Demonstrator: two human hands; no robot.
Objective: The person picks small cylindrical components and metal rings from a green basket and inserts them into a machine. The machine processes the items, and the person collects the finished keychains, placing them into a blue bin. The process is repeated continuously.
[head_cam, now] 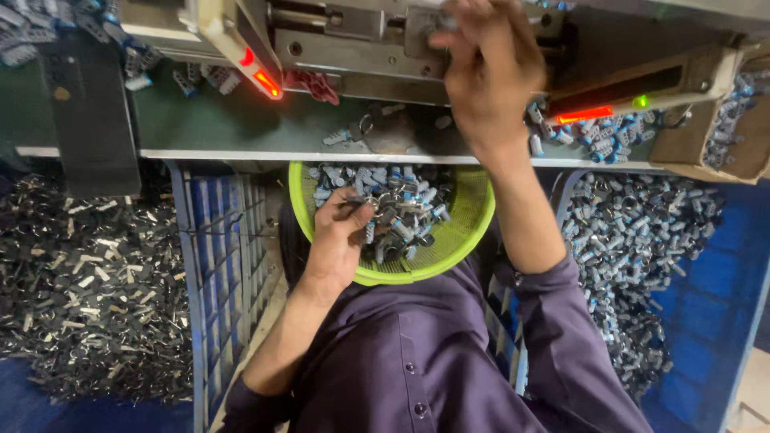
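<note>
Fingers of the left hand (341, 240) pinched small grey-blue metal parts (393, 204) in a lime-green plastic basket (461, 232) below the green counter (241, 120) edge; the right hand (489, 72) gripped the grey metal machine (353, 40), its hold unclear.

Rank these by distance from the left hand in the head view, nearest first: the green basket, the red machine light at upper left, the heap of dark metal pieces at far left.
From the left hand:
1. Green basket, directly under the hand.
2. Red machine light, above it on the machine.
3. Heap of dark metal pieces, far left, beyond the blue crate.

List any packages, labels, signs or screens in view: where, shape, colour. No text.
No screens, signs or labels show.
Cardboard box: far right on the bench, brown, open, small blue-grey parts inside.
Red indicator lights: glowing strips on the machine's two angled arms, left and right; a green dot beside the right one.
</note>
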